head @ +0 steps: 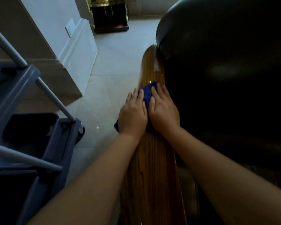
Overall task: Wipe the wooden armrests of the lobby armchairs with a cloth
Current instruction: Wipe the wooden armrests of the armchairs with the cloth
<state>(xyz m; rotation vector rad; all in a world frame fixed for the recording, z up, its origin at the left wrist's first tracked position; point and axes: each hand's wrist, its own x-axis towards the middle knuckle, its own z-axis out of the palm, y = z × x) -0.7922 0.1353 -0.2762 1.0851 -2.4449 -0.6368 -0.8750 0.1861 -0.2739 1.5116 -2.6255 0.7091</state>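
Note:
A glossy wooden armrest (150, 168) with a striped grain runs from the bottom centre away from me, along the left side of a dark leather armchair (225, 70). A dark blue cloth (147, 92) lies on the armrest about halfway along. My left hand (133, 112) and my right hand (163, 109) press flat on the cloth side by side, fingers pointing away from me. Most of the cloth is hidden under the hands; a corner hangs off the armrest's left edge.
A grey cleaning cart (31, 130) with metal poles and dark bins stands close on the left. Pale floor tiles (113, 70) lie between cart and chair. A white wall column (68, 46) rises at the left, and a dark stand (111, 15) sits at the back.

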